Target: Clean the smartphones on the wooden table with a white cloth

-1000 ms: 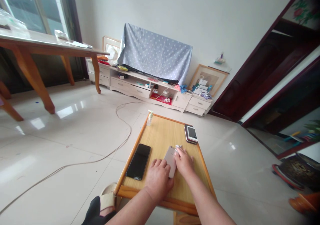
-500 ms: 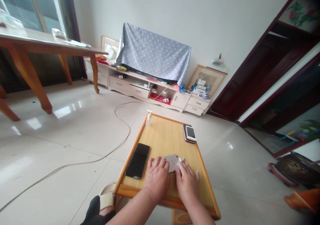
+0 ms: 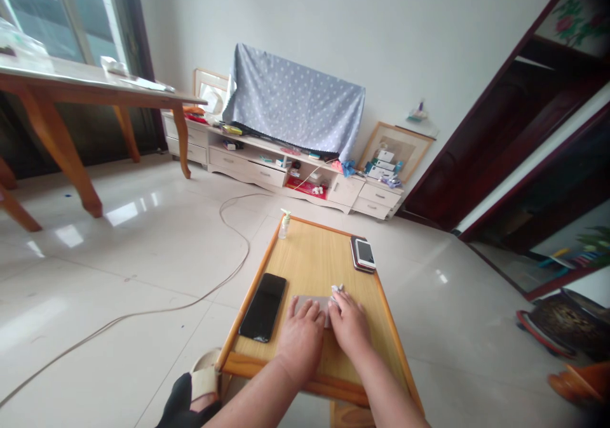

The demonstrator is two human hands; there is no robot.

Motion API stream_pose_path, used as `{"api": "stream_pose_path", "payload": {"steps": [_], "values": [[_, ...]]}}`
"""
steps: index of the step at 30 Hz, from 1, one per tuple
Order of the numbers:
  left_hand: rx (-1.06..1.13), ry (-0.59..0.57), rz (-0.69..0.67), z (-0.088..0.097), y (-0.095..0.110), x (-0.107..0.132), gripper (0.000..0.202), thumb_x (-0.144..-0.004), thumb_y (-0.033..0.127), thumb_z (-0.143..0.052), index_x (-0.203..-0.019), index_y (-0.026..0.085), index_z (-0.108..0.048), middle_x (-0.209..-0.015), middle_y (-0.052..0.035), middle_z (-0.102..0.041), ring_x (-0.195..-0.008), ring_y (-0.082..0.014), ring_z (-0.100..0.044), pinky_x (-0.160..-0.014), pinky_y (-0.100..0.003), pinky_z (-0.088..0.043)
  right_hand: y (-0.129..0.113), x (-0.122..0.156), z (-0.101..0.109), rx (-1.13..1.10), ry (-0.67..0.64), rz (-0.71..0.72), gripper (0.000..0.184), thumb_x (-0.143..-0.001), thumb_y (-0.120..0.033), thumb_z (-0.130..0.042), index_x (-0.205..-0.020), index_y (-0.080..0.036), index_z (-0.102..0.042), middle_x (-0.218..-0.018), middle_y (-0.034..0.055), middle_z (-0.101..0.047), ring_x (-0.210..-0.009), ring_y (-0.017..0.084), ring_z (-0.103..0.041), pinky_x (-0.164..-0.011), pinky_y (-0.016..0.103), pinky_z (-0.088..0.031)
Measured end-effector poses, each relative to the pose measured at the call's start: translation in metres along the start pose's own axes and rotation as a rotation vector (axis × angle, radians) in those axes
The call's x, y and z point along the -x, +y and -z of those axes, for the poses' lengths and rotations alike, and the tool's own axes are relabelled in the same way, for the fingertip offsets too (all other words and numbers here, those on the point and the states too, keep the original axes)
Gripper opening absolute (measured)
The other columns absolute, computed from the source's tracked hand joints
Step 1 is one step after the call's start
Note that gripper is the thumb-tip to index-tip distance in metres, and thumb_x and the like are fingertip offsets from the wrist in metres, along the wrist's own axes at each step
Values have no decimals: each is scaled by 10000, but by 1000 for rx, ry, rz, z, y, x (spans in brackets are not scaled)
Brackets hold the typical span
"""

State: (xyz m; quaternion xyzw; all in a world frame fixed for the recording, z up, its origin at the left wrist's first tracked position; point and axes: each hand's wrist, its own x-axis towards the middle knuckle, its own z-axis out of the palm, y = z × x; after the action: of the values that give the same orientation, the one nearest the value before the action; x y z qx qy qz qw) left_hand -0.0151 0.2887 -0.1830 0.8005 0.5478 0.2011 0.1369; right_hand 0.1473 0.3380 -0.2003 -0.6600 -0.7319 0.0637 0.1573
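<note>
A light-coloured smartphone (image 3: 326, 303) lies across the near part of a small wooden table (image 3: 317, 253). My left hand (image 3: 301, 336) holds down its left end, fingers slightly bent over it and the thumb hard to see. Over the right part of that phone is my right hand (image 3: 351, 324), its fingers closed on a crumpled white tissue (image 3: 337, 288) pressed to the surface. Both hands cover most of the phone. To the left of my left hand, a larger black smartphone (image 3: 264, 307) lies screen up.
A small pump bottle (image 3: 284, 225) stands at the table's far left corner. Stacked phones (image 3: 365, 254) lie by the right edge. A raised rim borders the tabletop. A cable (image 3: 229, 275) runs over the floor, and a low white cabinet (image 3: 248, 169) stands against the wall.
My right hand has slid left and slightly away from me across the phone with the tissue, now close beside my left hand. The left hand stays nearly still.
</note>
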Motion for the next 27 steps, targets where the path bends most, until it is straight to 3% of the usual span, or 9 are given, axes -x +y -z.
{"api": "stream_pose_path", "payload": {"steps": [6,14,20,27], "values": [[-8,13,21,6,2,2,396,-956,219,-437,-1299,255,-632,-1451,-85,-578,-1435,-301,-400,-1248,-616,-57,-1,7,-8,43,52,51,451,-1035,-283,-331,-1382,-205,-608,-1451,98,-583,-1387,252,-483,-1176,491,-291],[-12,38,131,16,5,5,292,-943,250,-454,-1097,237,-702,-1158,-107,-668,-1197,-309,-546,-1127,-572,-316,-1,58,-3,65,134,142,404,-1031,-287,-386,-1282,-177,-683,-1332,119,-670,-1259,302,-596,-1142,534,-364],[-31,78,127,8,8,6,403,-993,324,-400,-1308,224,-631,-1449,-114,-568,-1430,-302,-398,-1221,-590,-177,-9,93,-7,-52,112,230,433,-1029,-292,-394,-1382,-186,-621,-1400,102,-622,-1319,299,-563,-1132,497,-436],[-28,-23,106,4,3,4,437,-986,318,-428,-1391,252,-578,-1565,-71,-464,-1522,-300,-274,-1247,-625,-100,-19,96,-11,-195,61,105,459,-1046,-359,-368,-1459,-262,-544,-1490,65,-533,-1425,312,-439,-1181,569,-350]]}}
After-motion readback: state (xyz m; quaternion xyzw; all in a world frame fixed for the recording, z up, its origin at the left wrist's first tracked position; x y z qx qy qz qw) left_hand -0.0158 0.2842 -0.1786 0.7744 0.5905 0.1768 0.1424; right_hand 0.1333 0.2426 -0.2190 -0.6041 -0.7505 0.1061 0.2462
